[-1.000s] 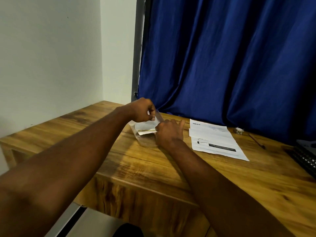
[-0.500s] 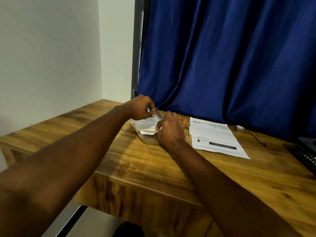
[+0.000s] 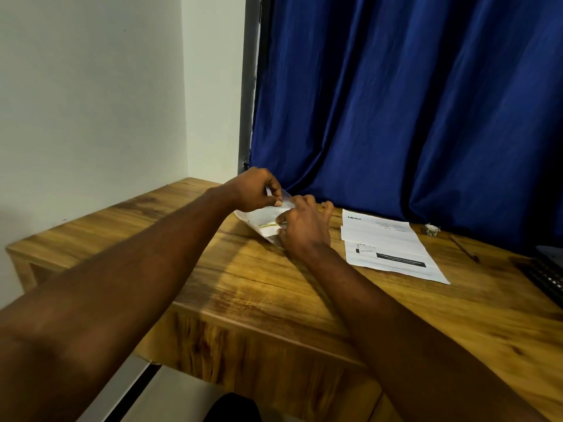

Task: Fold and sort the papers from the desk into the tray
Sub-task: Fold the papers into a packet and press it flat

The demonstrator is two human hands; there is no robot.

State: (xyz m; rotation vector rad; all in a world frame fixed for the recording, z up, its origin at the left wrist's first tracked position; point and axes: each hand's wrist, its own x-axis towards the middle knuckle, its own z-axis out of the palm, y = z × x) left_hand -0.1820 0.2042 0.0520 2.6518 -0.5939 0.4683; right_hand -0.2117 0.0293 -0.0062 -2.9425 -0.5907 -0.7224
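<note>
Folded paper, white with a yellowish stripe across it, is sitting at the far side of the desk, just in front of the curtain. Its top edge is being pinched between the thumb and curled fingers of the left hand. The right hand is meeting it from the other side, its thumb and nearer fingers curling onto the paper's right edge and gripping it, while one finger is sticking out toward the curtain. The paper is tilting up from a clear tray, which is showing only as a faint glassy rim beside the right hand; whether the paper's lower edge is resting inside it I cannot tell. Both bare forearms are reaching in across the near edge of the wooden desk. To the right, apart from the hands, printed sheets are lying flat and overlapping. Beyond them a small white object and a pencil are lying near the blue curtain, and a dark keyboard is poking in at the right border
</note>
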